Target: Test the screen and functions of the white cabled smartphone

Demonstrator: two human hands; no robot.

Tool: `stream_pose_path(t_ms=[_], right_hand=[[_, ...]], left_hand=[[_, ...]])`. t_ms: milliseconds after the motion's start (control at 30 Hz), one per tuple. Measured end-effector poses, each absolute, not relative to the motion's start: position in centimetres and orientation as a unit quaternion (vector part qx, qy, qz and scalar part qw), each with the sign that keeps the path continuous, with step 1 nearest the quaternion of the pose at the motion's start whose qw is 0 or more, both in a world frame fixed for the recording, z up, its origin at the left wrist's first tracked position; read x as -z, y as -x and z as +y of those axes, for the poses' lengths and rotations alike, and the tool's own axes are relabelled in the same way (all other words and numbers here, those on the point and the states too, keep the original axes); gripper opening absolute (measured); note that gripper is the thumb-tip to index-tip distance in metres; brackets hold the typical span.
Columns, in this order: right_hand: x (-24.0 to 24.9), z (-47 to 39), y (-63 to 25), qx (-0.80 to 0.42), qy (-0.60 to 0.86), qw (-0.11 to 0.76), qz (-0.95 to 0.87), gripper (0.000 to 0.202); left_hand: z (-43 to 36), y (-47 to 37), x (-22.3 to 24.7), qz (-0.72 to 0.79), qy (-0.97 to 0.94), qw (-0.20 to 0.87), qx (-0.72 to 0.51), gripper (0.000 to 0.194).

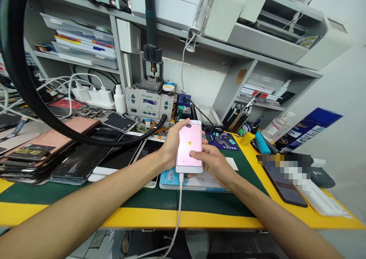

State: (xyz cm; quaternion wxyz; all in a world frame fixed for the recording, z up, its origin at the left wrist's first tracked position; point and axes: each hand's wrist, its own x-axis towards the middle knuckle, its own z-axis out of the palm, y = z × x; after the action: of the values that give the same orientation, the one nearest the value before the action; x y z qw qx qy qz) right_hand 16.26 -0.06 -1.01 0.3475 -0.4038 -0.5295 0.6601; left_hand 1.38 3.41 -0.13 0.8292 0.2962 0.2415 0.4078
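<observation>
left hand [172, 143] clasping white phone [185, 149] at nine o'clock, right hand [215, 160] gripping its four o'clock side, thumb [200, 156] over screen [185, 137], cable [180, 203] at six o'clock

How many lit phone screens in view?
1: the white phone, in the left hand, with the right hand's thumb over its screen. The phone at right looks dark; the stack at left may hide others.

Left hand [171, 144] and right hand [214, 160] hold a phone [186, 146].
</observation>
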Motion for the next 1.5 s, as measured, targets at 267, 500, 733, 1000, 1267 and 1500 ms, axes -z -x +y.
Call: stream_pose_path(t_ms=[267, 500, 733, 1000, 1267, 1500], right_hand=[[0.77, -0.17, -16.17, -0.654, 0.409, 0.344, -0.535, 0.035], [0.70, -0.20, -16.15, -0.651, 0.413, 0.340, -0.538, 0.036], [0.73, -0.20, -16.20, -0.650, 0.412, 0.339, -0.542, 0.037], [0.72, -0.22, -16.24, -0.640, 0.409, 0.330, -0.561, 0.034], [0.73, -0.24, -16.17, -0.635, 0.419, 0.333, -0.557, 0.033], [1.03, -0.11, -16.36, -0.635, 0.406, 0.336, -0.564, 0.028]], left_hand=[[3.45, -1.31, 0.11, 0.229, -0.298, 0.834, -0.404, 0.054], [3.11, -1.36, -0.23, 0.240, -0.303, 0.827, -0.408, 0.053], [3.32, -1.33, 0.07, 0.234, -0.299, 0.834, -0.400, 0.047], [3.45, -1.38, 0.18, 0.233, -0.307, 0.834, -0.395, 0.043], [3.33, -1.40, 0.06, 0.248, -0.317, 0.823, -0.402, 0.041], [3.26, -1.38, 0.02, 0.261, -0.327, 0.814, -0.403, 0.042]])
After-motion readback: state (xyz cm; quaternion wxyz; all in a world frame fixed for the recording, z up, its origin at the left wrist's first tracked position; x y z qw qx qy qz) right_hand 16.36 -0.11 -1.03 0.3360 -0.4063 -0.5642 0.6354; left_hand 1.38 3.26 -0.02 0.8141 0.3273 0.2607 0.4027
